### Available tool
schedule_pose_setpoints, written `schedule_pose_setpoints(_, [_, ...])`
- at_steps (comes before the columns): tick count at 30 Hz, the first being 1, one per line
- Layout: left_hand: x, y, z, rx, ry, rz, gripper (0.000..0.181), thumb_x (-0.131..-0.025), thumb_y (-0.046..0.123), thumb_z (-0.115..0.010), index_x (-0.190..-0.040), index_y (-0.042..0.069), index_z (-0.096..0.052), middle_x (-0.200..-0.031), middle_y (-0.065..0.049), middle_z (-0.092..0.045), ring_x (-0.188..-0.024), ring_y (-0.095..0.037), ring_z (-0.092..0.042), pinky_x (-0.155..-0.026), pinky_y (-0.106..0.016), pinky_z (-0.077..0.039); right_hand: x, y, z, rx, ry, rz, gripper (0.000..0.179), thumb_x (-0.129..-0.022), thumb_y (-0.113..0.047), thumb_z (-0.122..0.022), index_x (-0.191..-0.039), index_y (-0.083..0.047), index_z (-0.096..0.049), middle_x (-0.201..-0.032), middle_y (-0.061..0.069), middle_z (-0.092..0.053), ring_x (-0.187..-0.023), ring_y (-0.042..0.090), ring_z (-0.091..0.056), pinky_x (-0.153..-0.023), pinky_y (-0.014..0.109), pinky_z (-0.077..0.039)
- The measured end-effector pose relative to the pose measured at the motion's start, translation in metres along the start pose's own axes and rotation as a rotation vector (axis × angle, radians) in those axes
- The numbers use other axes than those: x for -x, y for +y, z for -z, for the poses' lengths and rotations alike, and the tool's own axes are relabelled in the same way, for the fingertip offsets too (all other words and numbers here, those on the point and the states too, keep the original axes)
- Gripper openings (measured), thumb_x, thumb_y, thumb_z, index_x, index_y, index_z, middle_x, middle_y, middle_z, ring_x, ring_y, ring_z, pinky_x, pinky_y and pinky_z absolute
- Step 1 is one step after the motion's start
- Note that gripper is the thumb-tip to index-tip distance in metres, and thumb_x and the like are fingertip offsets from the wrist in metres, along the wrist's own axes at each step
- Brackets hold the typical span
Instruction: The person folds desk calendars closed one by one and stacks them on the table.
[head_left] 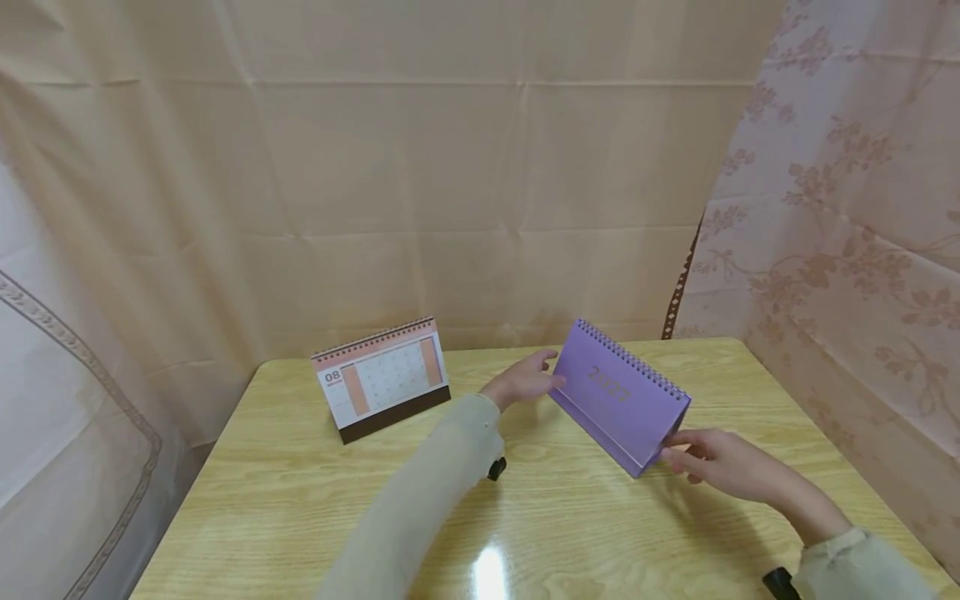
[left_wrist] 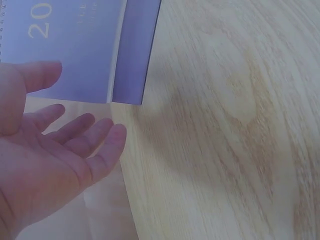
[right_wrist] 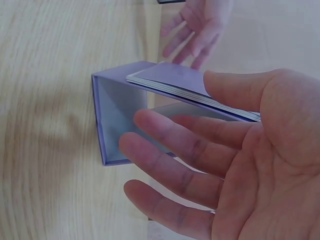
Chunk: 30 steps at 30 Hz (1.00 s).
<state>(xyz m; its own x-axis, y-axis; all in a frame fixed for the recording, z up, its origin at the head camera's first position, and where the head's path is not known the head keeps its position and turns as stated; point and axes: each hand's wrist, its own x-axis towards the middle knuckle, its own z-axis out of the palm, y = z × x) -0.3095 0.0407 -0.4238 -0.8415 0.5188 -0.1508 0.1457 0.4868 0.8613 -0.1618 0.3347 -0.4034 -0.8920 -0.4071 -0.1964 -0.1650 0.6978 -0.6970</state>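
Note:
A purple spiral-bound desk calendar with gold figures on its cover stands at an angle on the right half of the table. Beside its left edge is my left hand, its thumb overlapping the cover and its other fingers loosely spread past the edge. My right hand is at the calendar's open right end. In the right wrist view, the right thumb lies along the page edges, while the relaxed fingers extend across the hollow triangular stand.
Further left stands a pink-and-white desk calendar with a dark base, showing "08". Both are on a wood-grain table. A beige curtain hangs behind it, and a floral curtain borders the right side.

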Motion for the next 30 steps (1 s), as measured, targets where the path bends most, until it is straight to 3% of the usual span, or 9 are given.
schedule_pose_setpoints(10, [-0.004, 0.003, -0.005, 0.046, 0.032, -0.081, 0.061, -0.104, 0.026, -0.057, -0.157, 0.008, -0.035, -0.152, -0.019, -0.045, -0.14, -0.034, -0.044, -0.113, -0.046, -0.038, -0.008, -0.001, -0.007, -0.005, 0.056, -0.044, 0.039, -0.107, -0.029, -0.053, -0.119, 0.007, -0.062, -0.092, 0.008, -0.068, -0.084, 0.027, -0.068, -0.067, 0.04, -0.058])
schedule_pose_setpoints(18, [-0.006, 0.0, -0.012, 0.043, 0.03, -0.066, 0.062, -0.103, 0.022, -0.059, -0.158, 0.011, -0.034, -0.146, -0.015, -0.053, -0.133, -0.027, -0.051, -0.111, -0.04, -0.04, -0.013, -0.001, -0.011, 0.036, 0.11, -0.047, 0.032, -0.109, -0.026, -0.051, -0.101, 0.001, -0.065, -0.087, 0.007, -0.067, -0.078, 0.024, -0.068, -0.065, 0.035, -0.056])
schedule_pose_setpoints(30, [-0.005, 0.001, -0.012, 0.056, 0.023, -0.075, 0.062, -0.102, 0.021, -0.06, -0.157, 0.007, -0.034, -0.145, -0.017, -0.053, -0.133, -0.028, -0.051, -0.111, -0.039, -0.04, -0.015, -0.001, -0.011, 0.069, 0.128, -0.095, 0.032, -0.108, -0.026, -0.052, -0.1, 0.0, -0.068, -0.087, 0.006, -0.069, -0.075, 0.023, -0.068, -0.064, 0.035, -0.055])
